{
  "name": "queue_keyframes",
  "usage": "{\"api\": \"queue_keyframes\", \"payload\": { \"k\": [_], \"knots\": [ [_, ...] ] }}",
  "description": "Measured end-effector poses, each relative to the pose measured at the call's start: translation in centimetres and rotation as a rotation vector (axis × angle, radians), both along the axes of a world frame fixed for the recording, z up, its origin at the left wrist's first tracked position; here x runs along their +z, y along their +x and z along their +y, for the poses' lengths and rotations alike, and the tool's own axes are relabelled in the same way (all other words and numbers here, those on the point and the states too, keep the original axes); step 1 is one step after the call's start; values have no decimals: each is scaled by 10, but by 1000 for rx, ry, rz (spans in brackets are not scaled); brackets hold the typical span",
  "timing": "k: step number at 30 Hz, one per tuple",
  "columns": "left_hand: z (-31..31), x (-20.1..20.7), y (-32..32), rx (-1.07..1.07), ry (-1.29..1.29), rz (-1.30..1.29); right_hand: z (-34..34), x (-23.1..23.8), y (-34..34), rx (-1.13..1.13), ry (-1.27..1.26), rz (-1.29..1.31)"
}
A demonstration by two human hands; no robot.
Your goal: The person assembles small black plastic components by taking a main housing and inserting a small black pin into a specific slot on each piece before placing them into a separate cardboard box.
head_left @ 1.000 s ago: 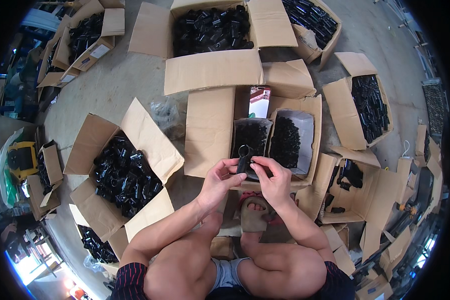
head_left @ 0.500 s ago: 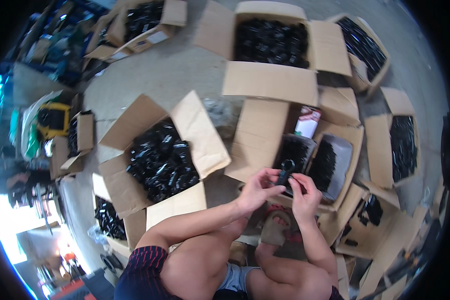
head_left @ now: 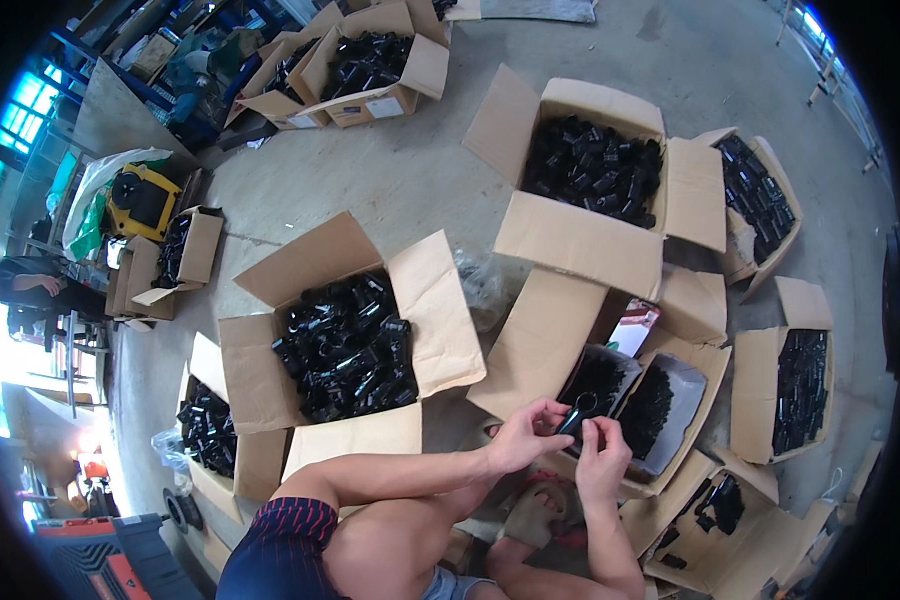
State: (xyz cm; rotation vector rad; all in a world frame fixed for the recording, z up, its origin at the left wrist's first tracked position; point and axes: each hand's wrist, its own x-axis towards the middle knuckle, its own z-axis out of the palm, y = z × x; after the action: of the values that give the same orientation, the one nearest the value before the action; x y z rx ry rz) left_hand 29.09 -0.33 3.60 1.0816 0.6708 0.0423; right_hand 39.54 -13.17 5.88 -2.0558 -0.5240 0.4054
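Observation:
My left hand [head_left: 523, 437] grips a small black plastic part with a ring-shaped end [head_left: 582, 404] between thumb and fingers, ring upward. Close against the part's side, my right hand [head_left: 603, 462] is pinched, thumb to fingertips; what lies in the pinch is too small to make out. Just beyond both hands stands an open carton [head_left: 707, 395]. Inside it are two grey bins with heaps of small black pieces [head_left: 648, 412] and a white-and-red box [head_left: 635, 326].
A large open carton of glossy black parts [head_left: 345, 345] is on my left. Ahead stands another full carton [head_left: 595, 170], with more along the right [head_left: 800, 390]. A carton holding a few black pieces [head_left: 715, 505] sits at near right. A yellow-and-black machine [head_left: 142, 203] is at far left.
The view has shifted, so the cartons appear lower and more of the floor shows beyond them. Both hands stay together at the black part, whose ring end now tilts more to the right.

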Motion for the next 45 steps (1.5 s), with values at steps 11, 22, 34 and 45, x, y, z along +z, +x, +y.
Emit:
{"api": "queue_keyframes", "payload": {
  "k": [11,22,34,45],
  "knots": [
    [0,-3,0,-50,37,-25,0,6,16,239,16,-139],
    [-5,-9,-3,-13,35,-55,-8,9,11,215,-10,-51],
    [-2,1,7,10,8,-41,-11,-5,27,307,-10,-186],
    [-7,20,9,-112,-45,142,-40,-13,17,214,-130,-110]
  ]
}}
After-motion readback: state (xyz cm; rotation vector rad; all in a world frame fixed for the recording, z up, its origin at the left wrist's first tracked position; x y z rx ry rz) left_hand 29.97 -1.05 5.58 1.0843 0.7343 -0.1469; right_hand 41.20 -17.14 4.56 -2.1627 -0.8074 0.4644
